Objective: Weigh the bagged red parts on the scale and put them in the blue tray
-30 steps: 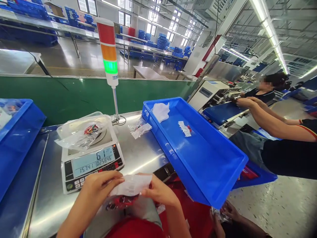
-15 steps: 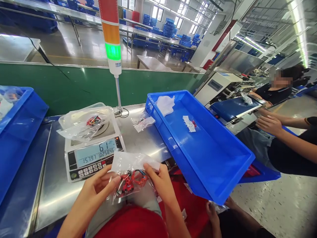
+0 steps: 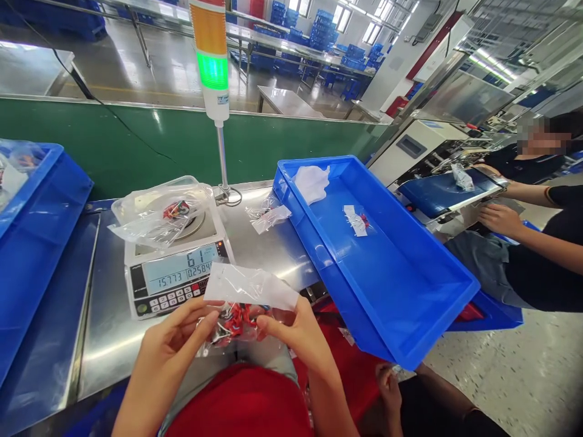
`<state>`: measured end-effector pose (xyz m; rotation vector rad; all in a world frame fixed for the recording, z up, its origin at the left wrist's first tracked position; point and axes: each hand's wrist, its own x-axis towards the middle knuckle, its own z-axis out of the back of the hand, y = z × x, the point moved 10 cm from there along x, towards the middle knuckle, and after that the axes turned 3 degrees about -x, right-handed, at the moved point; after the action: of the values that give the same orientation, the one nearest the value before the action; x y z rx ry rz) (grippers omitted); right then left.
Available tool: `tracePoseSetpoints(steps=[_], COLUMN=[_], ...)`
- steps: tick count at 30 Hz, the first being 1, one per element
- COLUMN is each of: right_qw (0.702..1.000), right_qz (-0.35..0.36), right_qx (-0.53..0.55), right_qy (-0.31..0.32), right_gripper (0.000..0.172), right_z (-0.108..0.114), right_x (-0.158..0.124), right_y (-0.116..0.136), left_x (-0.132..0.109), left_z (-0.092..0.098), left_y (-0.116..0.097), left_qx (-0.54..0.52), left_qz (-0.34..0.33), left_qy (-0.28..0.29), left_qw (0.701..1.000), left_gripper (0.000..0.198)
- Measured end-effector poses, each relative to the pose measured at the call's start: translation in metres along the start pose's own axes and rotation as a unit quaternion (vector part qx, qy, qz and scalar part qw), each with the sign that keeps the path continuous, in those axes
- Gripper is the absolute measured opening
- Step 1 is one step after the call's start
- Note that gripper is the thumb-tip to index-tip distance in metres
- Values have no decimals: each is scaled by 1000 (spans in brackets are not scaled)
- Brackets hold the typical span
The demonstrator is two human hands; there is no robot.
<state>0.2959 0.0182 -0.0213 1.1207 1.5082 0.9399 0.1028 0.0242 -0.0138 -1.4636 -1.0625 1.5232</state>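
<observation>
Head view: left hand (image 3: 170,347), right hand (image 3: 299,340) — fingers (image 3: 279,324) pinching clear bag (image 3: 234,331) of red parts (image 3: 237,320) from either side.

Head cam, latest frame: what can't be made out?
In the head view:
- Red-wired parts in the clear bag: the white label, left hand and right hand cover them; count unclear.
- Scale display: label hides the right reading's end.
- Blue bin: left edge cuts it and its contents.

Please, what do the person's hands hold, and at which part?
A clear plastic bag of red parts, with a white label across its top. The left hand and right hand grip its two sides, just below the label.
</observation>
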Motion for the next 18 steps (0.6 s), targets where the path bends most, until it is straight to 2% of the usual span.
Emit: tracePoseSetpoints(steps=[3, 6, 9, 13, 18], right_qw=[999, 998, 997, 996, 999], right_qz=[10, 5, 4, 9, 13], right_qx=[-19, -31, -44, -60, -32], right_qy=[-39, -63, -65, -62, -43], right_gripper=[48, 49, 52, 54, 47], right_z=[5, 10, 11, 11, 8], right_x=[-2, -3, -4, -5, -2], right_y=[3, 3, 3, 6, 9], left_x=[-6, -7, -7, -6, -7], left_z=[-3, -10, -14, -13, -12], left_y=[-6, -9, -10, -7, -6], left_qx=[3, 5, 10, 7, 9], left_qz=[2, -1, -11, -1, -5], left_qy=[-3, 27, 46, 36, 27], left_qw=[1000, 1000, 999, 999, 1000], left_gripper=[50, 58, 61, 59, 53])
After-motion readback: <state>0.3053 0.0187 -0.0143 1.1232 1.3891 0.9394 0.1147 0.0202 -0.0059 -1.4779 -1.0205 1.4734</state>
